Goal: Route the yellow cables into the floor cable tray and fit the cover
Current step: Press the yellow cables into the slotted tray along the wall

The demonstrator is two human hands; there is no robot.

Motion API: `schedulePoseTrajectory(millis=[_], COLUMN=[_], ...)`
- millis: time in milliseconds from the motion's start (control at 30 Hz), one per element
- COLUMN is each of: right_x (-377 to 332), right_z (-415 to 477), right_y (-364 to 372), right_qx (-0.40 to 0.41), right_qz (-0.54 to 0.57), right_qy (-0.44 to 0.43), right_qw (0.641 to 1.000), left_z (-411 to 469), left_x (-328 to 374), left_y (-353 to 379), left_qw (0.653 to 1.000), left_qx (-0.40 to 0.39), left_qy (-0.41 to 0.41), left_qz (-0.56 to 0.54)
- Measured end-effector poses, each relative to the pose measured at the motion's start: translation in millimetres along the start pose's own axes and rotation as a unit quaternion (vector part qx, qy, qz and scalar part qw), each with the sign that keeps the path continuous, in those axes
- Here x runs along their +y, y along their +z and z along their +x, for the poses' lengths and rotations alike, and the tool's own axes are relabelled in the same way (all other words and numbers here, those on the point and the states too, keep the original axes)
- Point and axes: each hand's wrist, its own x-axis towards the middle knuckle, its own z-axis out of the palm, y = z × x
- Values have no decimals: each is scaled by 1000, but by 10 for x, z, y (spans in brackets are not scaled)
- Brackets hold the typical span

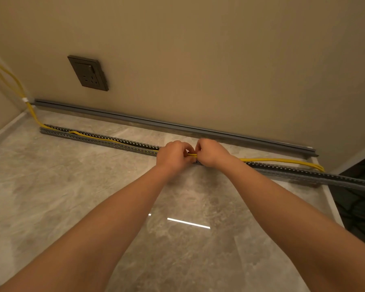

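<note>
the left hand (173,153) and right hand (211,152) sit close together, both pinched on the cables (191,154) over the middle of the tray (105,142). left of them the cables lie in the channel; rightward they bow out above it. best to press down and work rightward. the cover (156,122) waits by the wall.

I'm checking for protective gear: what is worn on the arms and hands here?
Nothing shows: the left hand and right hand are bare, without gloves. Both forearms are uncovered up to the picture's edge; no sleeves, watch, rings or bands show.
</note>
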Motion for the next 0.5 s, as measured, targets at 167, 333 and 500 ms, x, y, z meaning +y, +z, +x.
schedulePoseTrajectory(millis=[167,333,500], right_x=[67,254,562], right_z=[-14,-89,-176], right_y=[-7,-22,-109], right_qx=[9,44,54], right_qz=[43,-10,-45], right_qy=[0,-9,-9], right_qw=[999,999,997], left_z=[-1,11,7], left_x=[65,73,82], left_y=[33,16,20], left_qw=[998,999,999], left_qx=[0,0,4], left_qy=[13,6,-6], left_qz=[57,46,35])
